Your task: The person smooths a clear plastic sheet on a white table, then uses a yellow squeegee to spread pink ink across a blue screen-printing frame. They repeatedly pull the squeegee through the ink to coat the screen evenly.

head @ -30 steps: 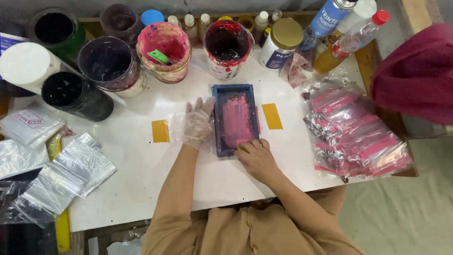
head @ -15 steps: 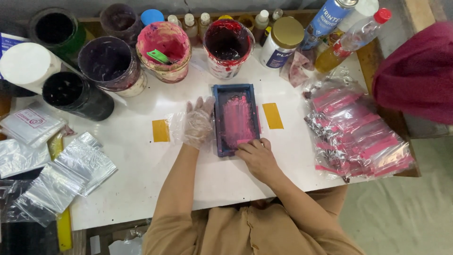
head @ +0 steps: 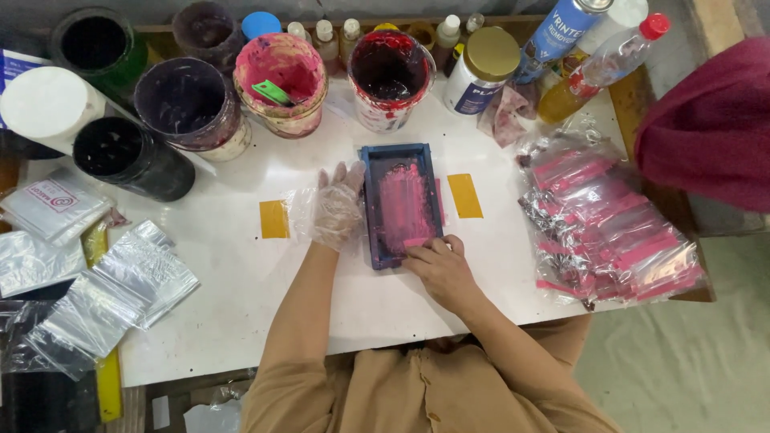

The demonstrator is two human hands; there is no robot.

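Note:
A small dark blue framed screen (head: 377,208) smeared with pink ink lies on the white table (head: 233,273). My left hand (head: 335,207), in a clear plastic glove, rests flat against the frame's left edge. My bare right hand (head: 439,269) sits at the frame's near right corner, fingers curled on a small pink-stained scraper that presses on the ink. Two yellow tape strips, the left one (head: 274,219) and the right one (head: 464,196), lie on either side of the frame.
Open ink pots stand along the far edge: pink (head: 281,80), red (head: 391,76), dark purple (head: 186,104), black (head: 128,156). Bottles and a gold-lidded jar (head: 484,68) sit behind. A heap of pink-filled plastic sachets (head: 601,224) lies right; empty clear bags (head: 104,297) lie left. A maroon cloth (head: 714,120) hangs at right.
My right hand has slid slightly toward me along the screen's near right corner. My left hand and the frame have stayed put.

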